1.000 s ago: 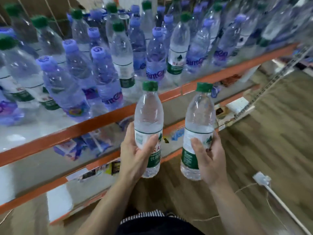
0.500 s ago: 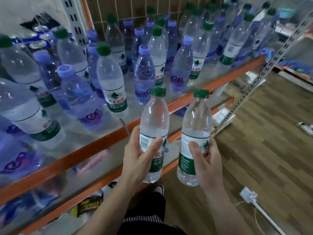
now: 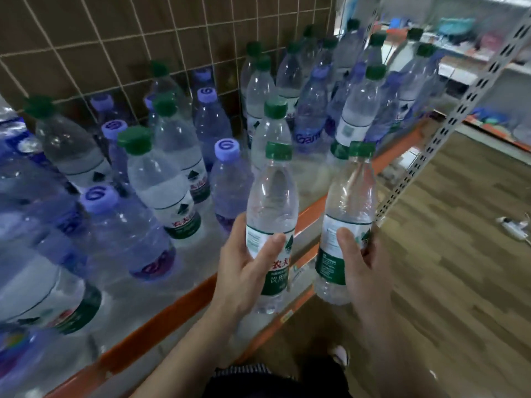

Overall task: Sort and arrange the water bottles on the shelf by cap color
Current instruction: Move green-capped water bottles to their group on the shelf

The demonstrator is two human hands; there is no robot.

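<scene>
My left hand (image 3: 244, 271) still gripped one green-capped bottle (image 3: 271, 202), my right hand (image 3: 365, 271) the other bottle (image 3: 349, 196). I'd turned toward the unsorted shelf (image 3: 161, 321).

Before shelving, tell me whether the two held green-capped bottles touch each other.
Apart: the head view shows the orange shelf edge between the left bottle and the right bottle.

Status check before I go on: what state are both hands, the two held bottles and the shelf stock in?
left hand: grips a bottle around its label.
right hand: grips another bottle.
left-hand bottle: upright, green cap on, off the shelf.
right-hand bottle: upright, green cap on, off the shelf.
shelf bottles: standing, capped, green and purple mixed.
shelf: crowded, unsorted.
</scene>
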